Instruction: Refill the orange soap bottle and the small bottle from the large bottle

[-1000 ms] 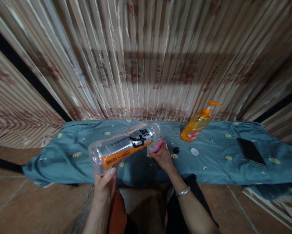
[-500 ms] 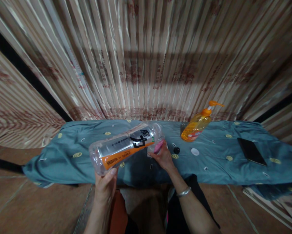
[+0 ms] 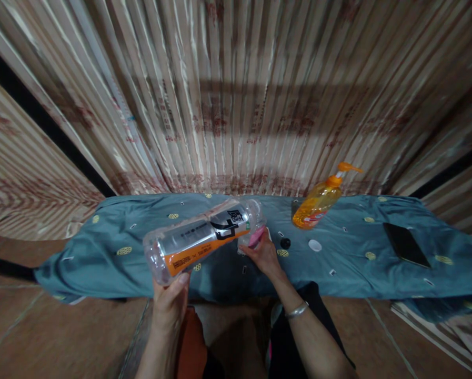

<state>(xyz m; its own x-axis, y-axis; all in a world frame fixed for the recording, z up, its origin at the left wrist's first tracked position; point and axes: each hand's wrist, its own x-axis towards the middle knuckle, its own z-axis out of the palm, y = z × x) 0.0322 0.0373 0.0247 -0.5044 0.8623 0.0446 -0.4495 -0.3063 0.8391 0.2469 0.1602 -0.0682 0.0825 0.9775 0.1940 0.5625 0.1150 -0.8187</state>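
Note:
My left hand [image 3: 171, 297] is closed around the base end of a large clear plastic bottle [image 3: 196, 239] with a silver and orange label. The bottle lies tilted in the air, its neck pointing right and slightly up. At the neck end, my right hand [image 3: 265, 255] is closed on a small clear container [image 3: 245, 245] with a pink part [image 3: 256, 238]. Its exact kind is hard to make out, partly covered by my fingers. The bottle's mouth is just above this container; whether they touch I cannot tell.
A pump bottle [image 3: 314, 208] of orange liquid stands at the back right of the cloth-covered bench [image 3: 220, 287]. Near my right hand lie a black cap [image 3: 285, 243] and a white disc [image 3: 315, 246]. A dark phone-like slab [image 3: 407, 245] lies farther right. Striped curtains [image 3: 236, 105] hang behind.
Almost nothing differs. Both hands hold the same things in nearly the same places, and the large bottle keeps its tilt.

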